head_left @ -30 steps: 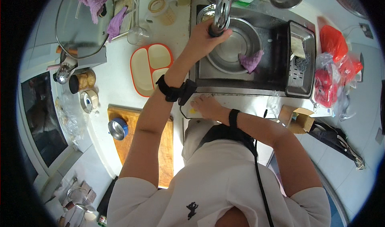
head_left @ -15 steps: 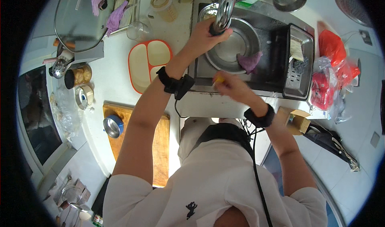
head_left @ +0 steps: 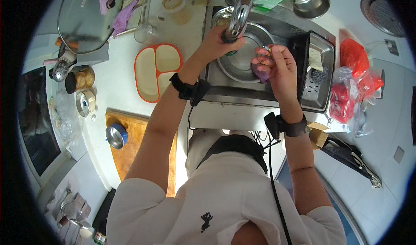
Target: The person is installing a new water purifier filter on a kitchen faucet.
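My left hand [head_left: 216,45] is at the outlet of the chrome faucet [head_left: 241,17], its fingers curled and partly hidden behind the spout. A bit of something dark green shows under those fingers, too little to name. To its right, my right hand [head_left: 279,65] is raised over the sink, thumb and fingers pinched around a small, shiny thing [head_left: 265,50] with a hint of yellow; its kind cannot be made out. Below both hands a round metal basin [head_left: 234,74] sits in the dark sink [head_left: 288,71]. A purple cloth [head_left: 260,73] hangs over the basin's rim, partly behind my right fingers.
A cream divided plate with an orange rim [head_left: 148,74] lies left of the sink. Further left is a wooden cutting board [head_left: 141,147] with a small blue-sided metal bowl [head_left: 116,136]. A perforated drain tray [head_left: 312,91] and red plastic bags [head_left: 342,104] are on the right.
My right hand has moved up and rightward from the sink's front edge to over the basin, turning its fingers upward. My left hand stays by the faucet. The view has shifted slightly.
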{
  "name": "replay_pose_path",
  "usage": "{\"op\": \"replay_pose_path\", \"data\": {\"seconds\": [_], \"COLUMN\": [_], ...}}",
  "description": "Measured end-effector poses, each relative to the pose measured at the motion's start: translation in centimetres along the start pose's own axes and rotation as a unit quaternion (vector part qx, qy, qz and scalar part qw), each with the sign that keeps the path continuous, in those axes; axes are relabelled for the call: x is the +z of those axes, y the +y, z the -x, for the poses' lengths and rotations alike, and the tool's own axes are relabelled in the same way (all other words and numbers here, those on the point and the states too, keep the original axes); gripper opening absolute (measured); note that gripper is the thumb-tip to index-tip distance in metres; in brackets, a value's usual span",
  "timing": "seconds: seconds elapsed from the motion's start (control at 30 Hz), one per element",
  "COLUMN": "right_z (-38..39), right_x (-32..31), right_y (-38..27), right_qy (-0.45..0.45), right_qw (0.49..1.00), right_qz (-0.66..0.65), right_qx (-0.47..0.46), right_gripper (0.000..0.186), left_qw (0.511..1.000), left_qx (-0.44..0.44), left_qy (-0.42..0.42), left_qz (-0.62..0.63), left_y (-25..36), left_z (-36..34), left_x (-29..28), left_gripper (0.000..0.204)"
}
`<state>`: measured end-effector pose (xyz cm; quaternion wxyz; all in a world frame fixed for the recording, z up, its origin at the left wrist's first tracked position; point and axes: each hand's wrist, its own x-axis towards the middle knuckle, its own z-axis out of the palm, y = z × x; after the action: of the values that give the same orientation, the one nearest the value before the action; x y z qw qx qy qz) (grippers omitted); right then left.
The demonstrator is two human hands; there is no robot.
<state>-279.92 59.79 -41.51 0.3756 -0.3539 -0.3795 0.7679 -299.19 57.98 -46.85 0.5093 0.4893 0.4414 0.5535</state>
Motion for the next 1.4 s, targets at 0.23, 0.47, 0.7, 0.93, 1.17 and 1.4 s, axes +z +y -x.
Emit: {"op": "replay_pose_path", "data": {"seconds": [0.23, 0.47, 0.7, 0.93, 1.17, 1.4], "right_z": [0.0, 1.0, 1.7, 4.3, 5.7, 6.8], "right_x": [0.4, 1.2, 0.6, 3.1, 5.0, 5.2], "right_y": [-0.2, 0.0, 0.5, -3.0, -3.9, -4.4], "right_qy": [0.017, 0.052, 0.021, -0.019, 0.013, -0.04], "right_qw": [1.0, 0.99, 0.994, 0.995, 0.991, 0.993], "right_qz": [0.011, 0.109, 0.106, 0.101, 0.123, 0.108], "right_qx": [-0.008, -0.079, -0.009, 0.003, -0.048, -0.004], "right_gripper": [0.022, 0.018, 0.019, 0.014, 0.014, 0.015], "left_qw": [0.979, 0.85, 0.954, 0.989, 0.98, 0.949], "left_qx": [0.054, 0.112, -0.025, 0.056, 0.153, 0.209], "left_qy": [0.147, 0.109, 0.195, 0.028, 0.033, 0.001], "left_qz": [-0.129, -0.502, -0.227, -0.137, -0.124, -0.235], "left_y": [-1.4, -6.7, -5.5, 3.7, 7.2, 8.2], "left_z": [0.1, 2.7, 6.9, 7.8, 9.1, 9.0], "left_x": [1.7, -2.9, 5.1, 6.1, 6.7, 5.6], "left_gripper": [0.014, 0.014, 0.019, 0.042, 0.045, 0.067]}}
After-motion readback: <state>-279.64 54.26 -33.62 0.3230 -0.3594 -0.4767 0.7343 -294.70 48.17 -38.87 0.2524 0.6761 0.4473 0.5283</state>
